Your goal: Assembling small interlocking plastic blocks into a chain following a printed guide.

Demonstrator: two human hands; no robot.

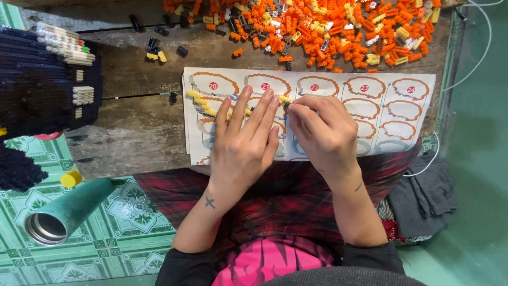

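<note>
A printed instruction sheet [370, 100] with drawn orange ring shapes lies on a low wooden board [132, 127]. My left hand [246, 143] rests flat on the sheet, fingers spread and pressing on a curved strip of small yellow bricks [198, 100] that shows to its left. My right hand [323, 132] sits beside it, thumb and fingertips pinched on a tiny dark brick [286, 106] at the strip's end. Most of the strip is hidden under my hands.
A big heap of orange, yellow and white small bricks [328, 29] covers the board's far edge. A dark blue brick-built model [42, 90] stands at left. A green metal flask [63, 214] lies open beside a yellow cap [70, 179]. Grey cloth [423, 198] lies at right.
</note>
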